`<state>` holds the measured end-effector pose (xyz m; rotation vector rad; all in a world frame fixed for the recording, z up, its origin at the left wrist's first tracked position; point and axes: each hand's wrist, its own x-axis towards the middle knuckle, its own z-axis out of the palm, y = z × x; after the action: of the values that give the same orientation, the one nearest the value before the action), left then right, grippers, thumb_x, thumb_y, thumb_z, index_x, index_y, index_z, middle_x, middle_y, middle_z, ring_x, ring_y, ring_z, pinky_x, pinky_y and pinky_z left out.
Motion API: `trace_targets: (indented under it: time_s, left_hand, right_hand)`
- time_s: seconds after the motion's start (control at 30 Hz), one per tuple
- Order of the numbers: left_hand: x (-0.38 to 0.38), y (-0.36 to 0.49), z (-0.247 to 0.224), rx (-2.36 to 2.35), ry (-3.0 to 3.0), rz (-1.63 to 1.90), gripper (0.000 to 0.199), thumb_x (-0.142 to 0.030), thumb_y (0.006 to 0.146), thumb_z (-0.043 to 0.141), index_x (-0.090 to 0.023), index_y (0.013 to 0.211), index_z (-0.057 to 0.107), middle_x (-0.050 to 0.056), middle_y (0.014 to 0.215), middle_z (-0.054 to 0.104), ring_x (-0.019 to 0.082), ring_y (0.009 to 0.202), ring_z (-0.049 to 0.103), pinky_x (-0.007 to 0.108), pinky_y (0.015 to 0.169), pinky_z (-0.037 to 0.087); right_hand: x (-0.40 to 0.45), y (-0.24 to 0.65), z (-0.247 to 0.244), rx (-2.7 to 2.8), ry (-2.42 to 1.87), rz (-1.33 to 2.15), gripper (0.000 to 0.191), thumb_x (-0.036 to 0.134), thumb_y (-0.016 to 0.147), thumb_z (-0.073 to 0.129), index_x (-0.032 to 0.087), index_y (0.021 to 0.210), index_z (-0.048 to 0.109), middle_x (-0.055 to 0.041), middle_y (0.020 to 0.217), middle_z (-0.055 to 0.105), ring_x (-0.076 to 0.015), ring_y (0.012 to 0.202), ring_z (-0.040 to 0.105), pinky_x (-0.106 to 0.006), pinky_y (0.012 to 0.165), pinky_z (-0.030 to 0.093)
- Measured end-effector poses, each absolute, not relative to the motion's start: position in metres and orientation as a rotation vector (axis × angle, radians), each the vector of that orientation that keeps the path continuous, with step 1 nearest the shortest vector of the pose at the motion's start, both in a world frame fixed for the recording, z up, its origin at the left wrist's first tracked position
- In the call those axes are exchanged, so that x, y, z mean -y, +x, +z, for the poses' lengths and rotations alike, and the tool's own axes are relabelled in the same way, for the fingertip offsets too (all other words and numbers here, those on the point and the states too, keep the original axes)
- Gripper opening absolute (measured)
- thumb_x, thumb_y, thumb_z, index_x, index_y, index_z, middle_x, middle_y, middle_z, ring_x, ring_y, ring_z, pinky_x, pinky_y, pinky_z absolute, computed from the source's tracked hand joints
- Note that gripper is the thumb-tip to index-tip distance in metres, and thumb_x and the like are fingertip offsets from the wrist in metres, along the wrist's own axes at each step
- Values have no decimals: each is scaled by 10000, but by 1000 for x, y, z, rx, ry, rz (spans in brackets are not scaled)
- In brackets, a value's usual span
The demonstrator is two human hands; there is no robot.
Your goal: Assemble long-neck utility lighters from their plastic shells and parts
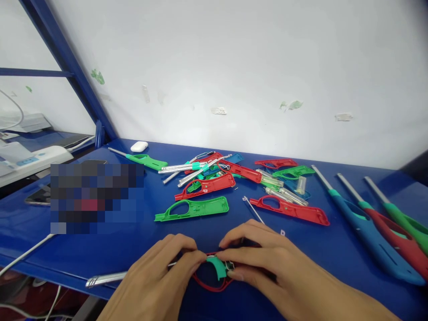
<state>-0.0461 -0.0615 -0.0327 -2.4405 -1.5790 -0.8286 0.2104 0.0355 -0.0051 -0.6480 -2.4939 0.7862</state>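
Observation:
At the table's front edge lies a red lighter shell half (pixel 214 287), with a teal trigger (pixel 218 267) set in its finger loop. My left hand (pixel 160 272) is closed on the shell's neck side, thumb and forefinger meeting beside the trigger. A metal lighter tube (pixel 105 279) sticks out to the left from under this hand. From the other side, my right hand (pixel 264 258) pinches the shell just right of the trigger, where thin pale wire shows. The shell's handle is hidden under my right palm. A thin rod (pixel 254 210) lies beyond my right fingers.
Behind my hands lie a green shell half (pixel 197 208), a red shell half (pixel 290 210), and a pile of metal tubes (pixel 197 171) and clear fuel tanks (pixel 287 196). Whole blue (pixel 371 236) and red (pixel 391 232) lighters lie right. A white earbud case (pixel 139 146) sits near the wall.

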Motion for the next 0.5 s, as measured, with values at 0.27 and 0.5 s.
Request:
trace_targets:
  time_s: [0.27, 0.5]
  left_hand:
    - [58, -46, -27, 1664, -2522, -973, 241, -230, 1112, 471, -303, 1191, 687, -25, 1078, 705, 67, 885, 733, 117, 843, 581]
    - [49, -45, -24, 1554, -2461, -975, 290, -320, 1149, 421, -306, 1097, 706, -45, 994, 753, 66, 860, 754, 88, 847, 580]
  right_hand:
    - [-35, 209, -8, 2494, -731, 871, 225, 283, 1060, 671, 404, 1204, 794, 42, 1230, 716, -151, 1105, 675, -242, 1005, 539]
    - [-42, 214, 1, 2601, -603, 680, 209, 345, 1077, 647, 332, 1264, 740, 28, 1146, 758, -158, 1032, 705, -296, 1017, 507]
